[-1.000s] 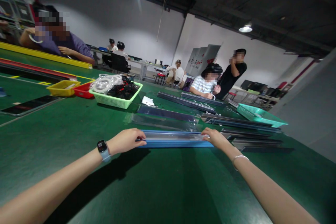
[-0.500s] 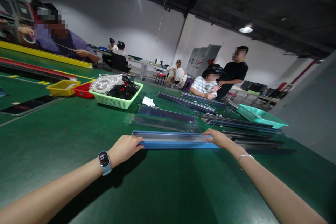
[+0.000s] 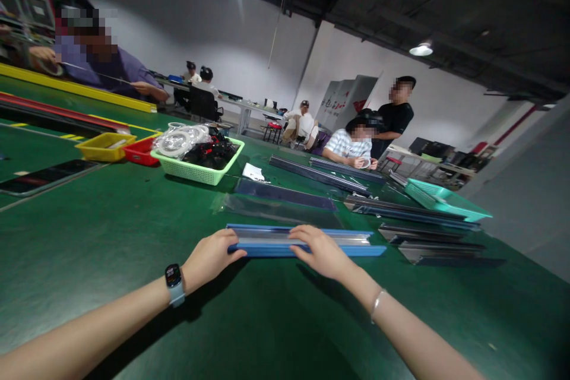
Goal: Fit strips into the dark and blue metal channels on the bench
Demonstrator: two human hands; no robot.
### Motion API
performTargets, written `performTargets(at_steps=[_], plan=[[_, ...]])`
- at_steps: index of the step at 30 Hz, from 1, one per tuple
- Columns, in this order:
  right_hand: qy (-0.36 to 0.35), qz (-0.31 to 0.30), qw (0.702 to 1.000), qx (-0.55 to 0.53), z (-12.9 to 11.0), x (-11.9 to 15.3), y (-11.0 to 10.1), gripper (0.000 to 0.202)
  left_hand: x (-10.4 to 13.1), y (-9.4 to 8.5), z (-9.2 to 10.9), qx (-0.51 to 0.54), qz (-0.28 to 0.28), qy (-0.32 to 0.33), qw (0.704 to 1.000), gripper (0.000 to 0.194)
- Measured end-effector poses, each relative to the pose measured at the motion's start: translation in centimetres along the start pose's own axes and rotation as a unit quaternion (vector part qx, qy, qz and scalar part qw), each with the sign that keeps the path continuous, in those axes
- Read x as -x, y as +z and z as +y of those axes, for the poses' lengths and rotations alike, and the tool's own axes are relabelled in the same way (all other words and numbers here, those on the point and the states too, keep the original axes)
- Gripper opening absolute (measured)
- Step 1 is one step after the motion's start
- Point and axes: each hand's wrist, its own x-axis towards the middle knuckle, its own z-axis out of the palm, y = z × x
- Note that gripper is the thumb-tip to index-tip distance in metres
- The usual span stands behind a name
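A long blue channel-shaped profile [image 3: 267, 250] lies crosswise on the green table in front of me, its trough facing up with a clear or whitish strip along the inside. My left hand [image 3: 215, 255] grips its left end, thumb on the near wall and fingers over the trough. Around the middle of the same profile is my right hand [image 3: 323, 251]; its fingers reach into the trough and its thumb rests at the near wall. The profile's right end shows uncovered beyond that hand.
Dark profiles [image 3: 445, 249] lie to the right. Behind the blue profile are a clear plastic sleeve [image 3: 276, 209] and a dark flat strip [image 3: 285, 195]. A green basket [image 3: 196, 173] holds tape rolls and black parts. A phone-like black slab [image 3: 44, 178] lies left. Co-workers sit across the table.
My right hand has moved left along the blue profile, from near its right end to about its middle. My left hand stays on the left end.
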Motion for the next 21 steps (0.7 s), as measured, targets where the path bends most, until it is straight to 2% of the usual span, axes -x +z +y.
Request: performTargets(at_steps=[3,6,13,21], plan=[[-0.049,0.003,0.999,-0.008,-4.1,-2.8,2.7,0.034,0.0,0.3,-0.2,-0.002,0.008,-0.004,1.000,0.022],[-0.057,0.008,0.998,-0.007,-5.6,-4.7,4.7,0.036,0.1,0.7,-0.3,-0.010,0.019,-0.006,1.000,0.018],[-0.031,0.002,0.998,0.053,-5.1,-5.9,7.3,0.030,0.1,1.1,0.0,-0.009,0.034,-0.014,0.999,0.013],[-0.023,0.005,0.997,0.076,-4.8,-5.9,8.3,0.023,-0.2,0.8,0.4,-0.005,0.024,0.009,1.000,0.011]])
